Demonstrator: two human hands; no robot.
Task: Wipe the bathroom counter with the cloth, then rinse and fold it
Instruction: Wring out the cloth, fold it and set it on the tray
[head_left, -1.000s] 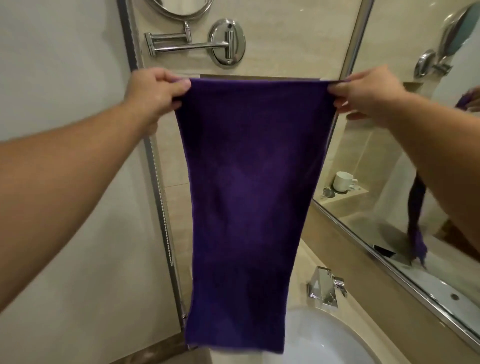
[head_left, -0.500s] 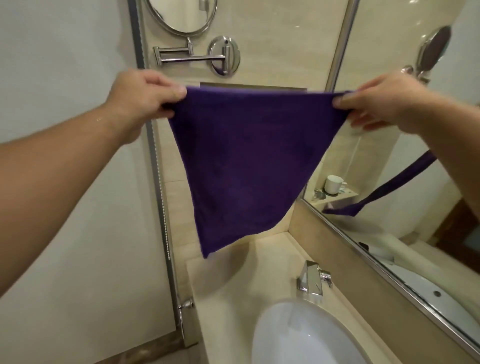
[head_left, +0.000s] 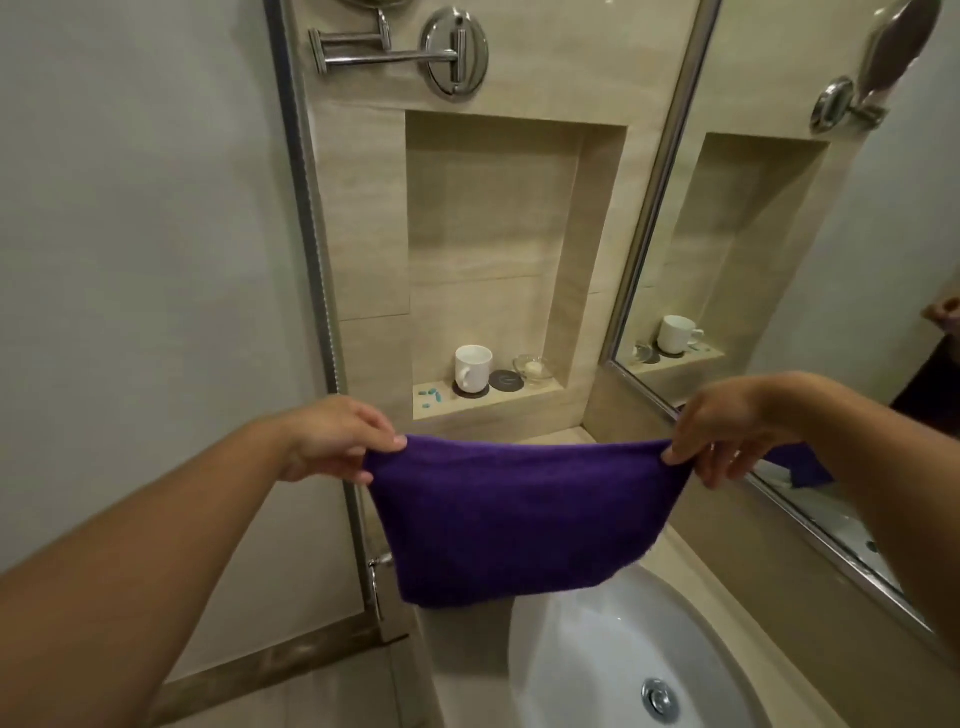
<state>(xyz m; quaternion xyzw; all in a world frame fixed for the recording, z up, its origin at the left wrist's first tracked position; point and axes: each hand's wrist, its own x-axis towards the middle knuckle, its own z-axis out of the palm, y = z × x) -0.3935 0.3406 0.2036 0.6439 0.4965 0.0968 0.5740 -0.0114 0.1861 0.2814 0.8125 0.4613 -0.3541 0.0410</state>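
A purple cloth (head_left: 519, 519) hangs folded over in the air above the beige bathroom counter (head_left: 467, 670) and the back of the white sink (head_left: 597, 649). My left hand (head_left: 337, 441) pinches its upper left corner between thumb and fingers. My right hand (head_left: 722, 431) pinches the upper right corner. The cloth's top edge sags slightly between the two hands. Its lower edge hides the tap and the counter's back part.
A wall niche (head_left: 493, 260) behind holds a white mug (head_left: 472, 368), a dark coaster (head_left: 506, 382), a small glass dish (head_left: 532, 370) and a few blue bits (head_left: 430, 396). A large mirror (head_left: 810, 249) runs along the right. A chrome swing arm (head_left: 415, 52) sticks out above; a glass partition (head_left: 156, 260) stands left.
Both hands have dropped from head height to just above the counter. The cloth hung long a second ago; it now hangs about half as long, doubled over.
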